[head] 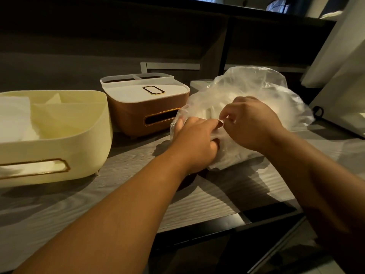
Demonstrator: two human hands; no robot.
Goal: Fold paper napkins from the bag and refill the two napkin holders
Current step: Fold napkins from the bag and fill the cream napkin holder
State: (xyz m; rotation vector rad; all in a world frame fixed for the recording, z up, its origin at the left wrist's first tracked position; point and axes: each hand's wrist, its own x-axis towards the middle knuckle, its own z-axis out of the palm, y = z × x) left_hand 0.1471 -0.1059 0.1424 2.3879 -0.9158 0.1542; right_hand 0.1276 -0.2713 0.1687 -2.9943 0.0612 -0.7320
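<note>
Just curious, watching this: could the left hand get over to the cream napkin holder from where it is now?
Probably yes. The left hand grips the plastic bag, so it must let go first. The cream holder sits to its left with only bare table between, and its top is open.

The grey wood-grain table (122,196) had a cream holder (59,147), a brown holder (146,111) and the plastic bag (256,89) sitting on it.

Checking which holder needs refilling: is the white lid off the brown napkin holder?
No, the flat white lid sits on top of the brown napkin holder, while the cream napkin holder beside it stands open.
</note>
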